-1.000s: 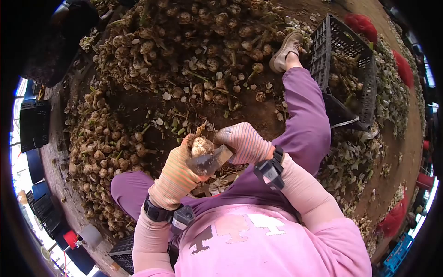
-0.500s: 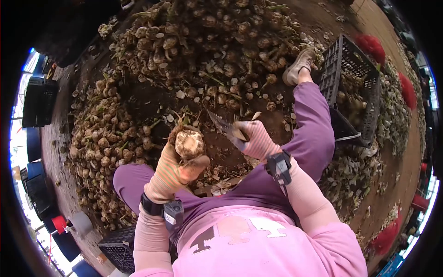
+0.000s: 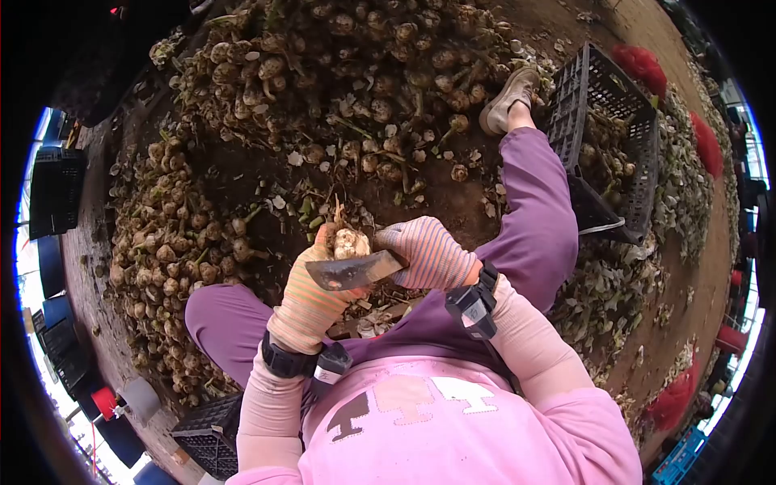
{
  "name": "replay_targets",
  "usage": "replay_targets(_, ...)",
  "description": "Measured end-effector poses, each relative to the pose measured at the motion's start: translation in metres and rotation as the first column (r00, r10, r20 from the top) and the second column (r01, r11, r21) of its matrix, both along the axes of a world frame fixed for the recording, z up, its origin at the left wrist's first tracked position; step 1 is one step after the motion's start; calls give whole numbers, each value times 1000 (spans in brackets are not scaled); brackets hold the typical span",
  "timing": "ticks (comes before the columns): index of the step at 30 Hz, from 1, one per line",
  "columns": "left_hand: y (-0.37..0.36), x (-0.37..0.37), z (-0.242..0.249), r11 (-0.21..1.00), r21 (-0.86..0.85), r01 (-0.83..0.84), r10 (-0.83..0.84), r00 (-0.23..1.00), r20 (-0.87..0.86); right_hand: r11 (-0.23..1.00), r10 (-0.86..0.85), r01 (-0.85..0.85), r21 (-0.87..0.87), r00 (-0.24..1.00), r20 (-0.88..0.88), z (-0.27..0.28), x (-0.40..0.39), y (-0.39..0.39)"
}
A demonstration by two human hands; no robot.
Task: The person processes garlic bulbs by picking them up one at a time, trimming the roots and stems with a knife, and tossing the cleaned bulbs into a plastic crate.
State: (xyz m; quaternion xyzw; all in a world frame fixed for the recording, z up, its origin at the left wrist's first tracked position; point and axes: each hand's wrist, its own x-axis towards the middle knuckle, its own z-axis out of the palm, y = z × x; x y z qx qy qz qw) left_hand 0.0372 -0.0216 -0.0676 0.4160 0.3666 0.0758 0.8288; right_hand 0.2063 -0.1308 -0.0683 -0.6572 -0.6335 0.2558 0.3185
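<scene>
Wrapped in a striped glove, my left hand (image 3: 311, 291) grips a pale bulb (image 3: 351, 243) with its roots pointing up. My right hand (image 3: 428, 252), also in a striped glove, is closed on a knife (image 3: 356, 271). The broad, dirty blade lies across the near side of the bulb, over the fingers of my left hand. Beyond both hands, loose bulbs and green scraps lie on the dark soil (image 3: 283, 182).
Bulbs are heaped at the left (image 3: 174, 259) and ahead (image 3: 380, 48). A black crate (image 3: 570, 113) holding bulbs stands at the right, beside my foot (image 3: 509, 97). Leaf litter (image 3: 614, 299) and red net bags (image 3: 643, 69) lie farther right. Another black crate (image 3: 206, 440) sits at the lower left.
My hands have come together. The knife has swung from pointing away to lying across the bulb, and the bulb has turned from its cut face to its side, roots up.
</scene>
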Motion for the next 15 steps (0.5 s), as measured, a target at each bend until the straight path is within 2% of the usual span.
replay_targets(1, 0, -1, 3, 826, 494, 271, -214, 962, -171, 1000, 18, -18, 5, 1000, 7, -2, 2, 0)
replay_targets(2, 0, 0, 8, 368, 783, 502, -294, 861, -414, 1000, 15, -15, 2, 1000, 6, -5, 4, 0)
replay_targets(5, -3, 4, 30, 337, 796, 502, -264, 862, -432, 1000, -13, 14, 25, 999, -29, -18, 7, 0)
replay_targets(6, -5, 4, 31, 337, 801, 496, -259, 866, -428, 1000, -27, 27, 12, 1000, -2, -21, 8, 1)
replay_targets(8, -9, 1, 32, 469, 809, 355, -187, 935, -302, 998, -46, 42, 51, 995, 84, -30, 11, 4)
replay_targets(9, -5, -4, 28, 469, 812, 349, -183, 937, -297, 998, -43, 38, 53, 995, 90, -36, 15, 5)
replay_targets(10, 2, -12, 23, 973, 224, 50, -64, 997, 53, 990, -137, 138, -16, 990, 28, -42, 19, 5)
replay_targets(11, 7, -19, 22, 813, -571, -113, 273, 940, 203, 969, -235, 232, -89, 972, -29, -44, 21, 8)
replay_targets(12, -5, -10, 38, 939, -142, -314, 337, 923, 187, 965, -246, 250, 78, 968, -55, -46, 21, 12)
replay_targets(13, 12, -28, 14, 780, -614, -124, 396, 856, 331, 969, -228, 232, 88, 972, -52, -48, 20, 14)
replay_targets(14, 10, -23, 29, 894, -379, -241, 361, 887, 287, 959, -270, 282, 39, 945, -182, -38, 15, 14)
replay_targets(15, 8, -15, 47, 940, -113, -322, 339, 913, 226, 945, -317, 326, -22, 898, -306, -30, 9, 13)
